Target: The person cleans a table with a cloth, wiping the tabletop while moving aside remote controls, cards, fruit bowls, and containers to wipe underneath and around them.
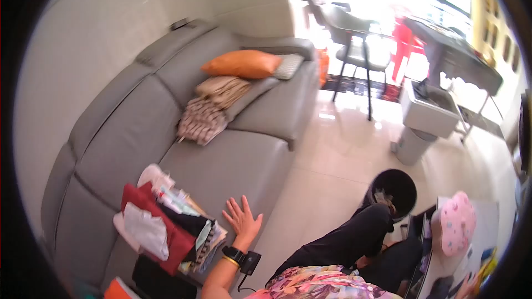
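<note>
My left hand (243,220) is spread flat over the front of the grey sofa (238,158), with nothing in it. Its wrist carries a dark band and a small black device. Just left of it lies a pile of folded clothes (188,218), with a dark red piece (147,205) and a crumpled white one (145,230) on top. At the lower right, my right hand (470,285) shows only in part, blurred, by the white tabletop (463,266); its fingers cannot be made out. A pink speckled object (457,222) is above it.
An orange cushion (241,64) and folded blankets (221,91) rest on the sofa's far end. A black bin (407,188) stands on the tiled floor beyond my dark-clothed leg (332,241). Farther back are a grey bin (414,147), a chair (360,55) and a red stool (404,39).
</note>
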Available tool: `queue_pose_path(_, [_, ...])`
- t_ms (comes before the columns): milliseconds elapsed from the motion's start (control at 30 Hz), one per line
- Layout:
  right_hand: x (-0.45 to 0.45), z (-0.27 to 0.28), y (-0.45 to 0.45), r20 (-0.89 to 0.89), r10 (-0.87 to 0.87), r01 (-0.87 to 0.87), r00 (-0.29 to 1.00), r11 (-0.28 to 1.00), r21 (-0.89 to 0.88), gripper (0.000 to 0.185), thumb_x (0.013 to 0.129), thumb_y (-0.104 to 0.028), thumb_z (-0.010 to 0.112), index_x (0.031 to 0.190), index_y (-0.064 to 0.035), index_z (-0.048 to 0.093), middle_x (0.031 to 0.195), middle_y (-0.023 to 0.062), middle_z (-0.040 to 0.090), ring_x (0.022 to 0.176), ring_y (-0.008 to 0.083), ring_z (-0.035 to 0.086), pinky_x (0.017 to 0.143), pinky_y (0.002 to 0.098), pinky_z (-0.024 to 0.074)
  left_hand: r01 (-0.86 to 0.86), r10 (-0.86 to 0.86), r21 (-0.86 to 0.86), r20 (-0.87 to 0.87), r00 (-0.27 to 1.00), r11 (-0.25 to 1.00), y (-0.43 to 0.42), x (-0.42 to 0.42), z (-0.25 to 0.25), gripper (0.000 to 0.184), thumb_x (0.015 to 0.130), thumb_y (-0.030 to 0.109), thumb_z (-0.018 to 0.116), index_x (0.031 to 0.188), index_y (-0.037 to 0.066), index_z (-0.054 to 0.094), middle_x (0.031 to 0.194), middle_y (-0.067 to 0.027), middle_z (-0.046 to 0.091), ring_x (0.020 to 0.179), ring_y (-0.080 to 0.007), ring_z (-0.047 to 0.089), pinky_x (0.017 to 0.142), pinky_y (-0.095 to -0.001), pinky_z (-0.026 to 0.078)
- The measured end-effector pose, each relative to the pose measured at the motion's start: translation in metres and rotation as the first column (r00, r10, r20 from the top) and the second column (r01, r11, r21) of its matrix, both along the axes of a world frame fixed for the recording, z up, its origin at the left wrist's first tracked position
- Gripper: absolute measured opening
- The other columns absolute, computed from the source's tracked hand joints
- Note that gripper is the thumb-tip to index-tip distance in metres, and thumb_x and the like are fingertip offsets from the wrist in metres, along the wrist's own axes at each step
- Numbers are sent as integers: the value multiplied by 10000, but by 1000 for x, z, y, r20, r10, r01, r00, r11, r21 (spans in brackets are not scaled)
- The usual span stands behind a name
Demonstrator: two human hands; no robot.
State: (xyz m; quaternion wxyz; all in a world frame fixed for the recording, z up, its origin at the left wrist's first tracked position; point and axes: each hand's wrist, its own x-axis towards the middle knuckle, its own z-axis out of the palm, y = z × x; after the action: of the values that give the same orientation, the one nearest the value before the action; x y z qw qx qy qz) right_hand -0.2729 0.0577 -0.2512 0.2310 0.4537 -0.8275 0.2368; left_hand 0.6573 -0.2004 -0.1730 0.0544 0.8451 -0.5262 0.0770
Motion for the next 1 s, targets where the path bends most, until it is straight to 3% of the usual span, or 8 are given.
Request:
queue_pose_path(67, [-42,-51,61,-186,11,-13,983,1000,-14,592,765,-273,690,1252,-13,477,1202,172,523,1059,333,507,961,432,369,222,-226,-49,-89,970,974,-13,-11,-9,815,732,438,670,1393,116,317,1438,-270,203,1349,-448,126,1054,-593,112])
queue_pose_path(167, [258,162,-19,119,-52,58,992,997,-49,569,738,-218,709,1227,-15,499,1239,185,502,1171,342,434,1009,405,321,463,-459,-44,-241,855,885,-54,-68,-3,774,736,414,676,1378,128,353,1441,-267,195,1356,-429,123,1064,-569,115])
queue_pose_path(200, [193,92,34,197,-247,229,949,967,113,569,729,-203,708,1227,-24,498,1252,173,487,1195,331,406,1020,397,309,569,-568,-98,-305,764,817,-72,-90,0,756,729,408,689,1363,136,382,1443,-245,206,1356,-416,133,1063,-566,115])
queue_pose_path(333, [280,133,70,280,-413,391,867,911,134,598,683,-173,719,1217,-25,493,1298,180,431,1225,348,368,1043,411,287,842,-902,-369,-330,277,394,-133,-204,42,568,704,356,737,1199,132,574,1279,-228,458,1245,-412,360,1034,-500,258])
queue_pose_path(500, [316,87,142,327,-539,511,776,841,175,692,650,-113,700,1287,-41,439,1386,156,348,1290,357,286,1084,446,213,834,-826,-538,-409,-387,-124,-126,-371,121,450,762,285,710,1156,98,602,1225,-208,526,1205,-365,438,979,-464,360])
queue_pose_path(633, [347,99,136,338,-545,528,767,836,149,807,604,-129,712,1340,-64,388,1418,149,313,1309,366,254,1089,457,196,650,-367,-711,-549,-751,-269,-73,-495,127,427,774,259,702,1128,50,588,1191,-192,539,1180,-353,459,951,-428,396])
queue_pose_path(767, [340,95,102,264,-539,507,800,842,184,881,575,-282,723,1359,-82,375,1447,152,275,1318,385,229,1082,495,180,577,-231,-690,-534,-813,-436,23,-571,97,441,775,286,691,1150,94,561,1244,-169,500,1216,-356,421,994,-447,330])
queue_pose_path(1000, [310,-20,85,130,-255,223,958,949,222,890,575,-424,723,1324,-79,387,1387,231,307,1257,457,272,1021,553,232,675,-397,-314,-617,-680,-668,114,-620,42,506,774,389,624,1217,170,518,1361,-201,375,1307,-428,276,1028,-550,238])
